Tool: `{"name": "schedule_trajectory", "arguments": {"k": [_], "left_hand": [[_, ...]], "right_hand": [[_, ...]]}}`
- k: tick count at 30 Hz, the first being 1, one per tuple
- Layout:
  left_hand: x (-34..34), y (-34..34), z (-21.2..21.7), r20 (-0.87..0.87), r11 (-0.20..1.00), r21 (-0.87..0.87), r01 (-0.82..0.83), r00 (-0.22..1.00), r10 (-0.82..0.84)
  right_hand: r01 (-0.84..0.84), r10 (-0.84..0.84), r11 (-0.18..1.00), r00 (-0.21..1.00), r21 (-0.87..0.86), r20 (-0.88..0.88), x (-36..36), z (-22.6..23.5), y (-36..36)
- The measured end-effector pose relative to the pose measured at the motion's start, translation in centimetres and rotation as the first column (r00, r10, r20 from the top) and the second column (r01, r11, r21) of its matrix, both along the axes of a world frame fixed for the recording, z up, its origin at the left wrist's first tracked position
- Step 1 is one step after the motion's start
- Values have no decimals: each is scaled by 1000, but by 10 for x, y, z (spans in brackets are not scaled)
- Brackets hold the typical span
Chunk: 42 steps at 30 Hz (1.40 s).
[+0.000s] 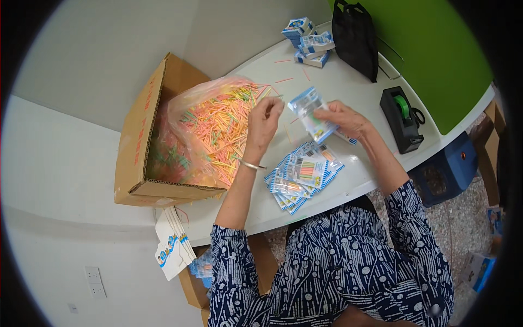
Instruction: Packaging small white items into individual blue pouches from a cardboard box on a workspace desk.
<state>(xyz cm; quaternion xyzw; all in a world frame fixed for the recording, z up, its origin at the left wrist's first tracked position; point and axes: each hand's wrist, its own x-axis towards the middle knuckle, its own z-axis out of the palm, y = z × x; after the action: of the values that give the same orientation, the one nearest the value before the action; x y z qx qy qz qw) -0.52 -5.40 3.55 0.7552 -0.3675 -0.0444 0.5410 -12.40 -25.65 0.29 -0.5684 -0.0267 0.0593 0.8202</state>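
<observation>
Head view: everything here sorts itself by the open cardboard box (139, 144), which lies on its side at the person's left, its mouth toward the right. Heaped coloured sticks (223, 117) spill from that mouth in a clear plastic bag. Just right of the heap, the left hand (262, 125) is raised, fingers curled and thumb drawn in; whether it pinches a stick I cannot tell. Farther out from the box, the right hand (347, 119) grips a blue-and-white packet (306, 103) between thumb and fingers, somewhat blurred. What matters is the short gap: the packet lies directly right of the left fingertips, near but apart, its long axis slanting so the upper end leans boxward. Of the two hands, the left is nearer the sticks. Well right of the box, nearer the person's body, rests an overlapping stack of packets (305, 171).
</observation>
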Motion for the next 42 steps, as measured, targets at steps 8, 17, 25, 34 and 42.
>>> {"name": "schedule_trajectory", "arguments": {"k": [8,17,25,34,42], "left_hand": [[-9,-4,-41,397,800,564,-206,917,-43],[-25,3,-52,511,717,674,-179,814,-276],[17,-25,-51,475,845,535,-13,831,-288],[1,-71,-58,493,646,721,-250,840,-226],[22,-63,-69,547,641,707,-297,805,-230]], "right_hand": [[218,-219,974,975,57,23,-10,3,-16],[210,-210,977,978,42,-1,0,-14,-19],[266,-263,962,963,59,-53,-3,-18,-18],[245,-243,968,969,52,-38,-9,-17,-21],[190,-189,981,981,27,-53,-13,-7,-14]]}}
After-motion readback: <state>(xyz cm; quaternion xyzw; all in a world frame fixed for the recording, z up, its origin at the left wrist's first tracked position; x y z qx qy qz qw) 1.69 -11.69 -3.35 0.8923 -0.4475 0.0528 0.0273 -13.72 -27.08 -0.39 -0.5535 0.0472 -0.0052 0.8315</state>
